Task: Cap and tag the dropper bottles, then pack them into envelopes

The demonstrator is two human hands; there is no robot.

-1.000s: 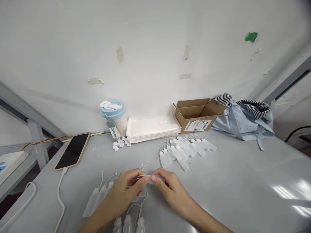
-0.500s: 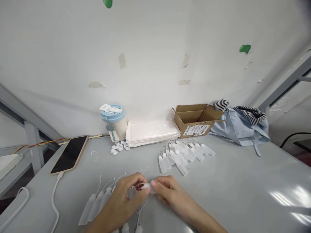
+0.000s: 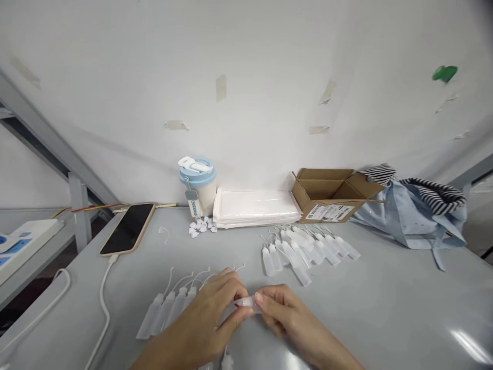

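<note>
pinching a small, translucent white plastic bottle (image 3: 247, 302) in front of the flat, glossy white stack of envelopes (image 3: 257, 203)

far left of the stack, a black-screened phone in a pale case (image 3: 128, 228) lies on the grey table (image 3: 385, 303) with a white cable plugged in. just left of the stack stands a cream cup with a light blue lid (image 3: 198, 187), and small white plastic caps (image 3: 202, 225) lie scattered before it. in front and to the left of the stack, a row of translucent plastic bottles with thin curled straps (image 3: 164, 312) lies partly behind the left arm.

the held bottle is directly in front of the stack, off the table. it should be very light, with soft, squeezable walls, perhaps a little slippery; a fingertip hold near each end, without crushing the middle, seems best. the left hand (image 3: 215, 311) has thumb and fingers narrowed on its left end, partly hiding it; the right hand (image 3: 283, 311) pinches the other end between thumb and curled fingers.

to the right of the stack and in front, a loose pile of similar bottles (image 3: 304, 249) lies flat. right beside the stack sits an open brown cardboard box (image 3: 327, 205), and beyond it a light blue cloth bag with striped lining (image 3: 408, 221).
</note>
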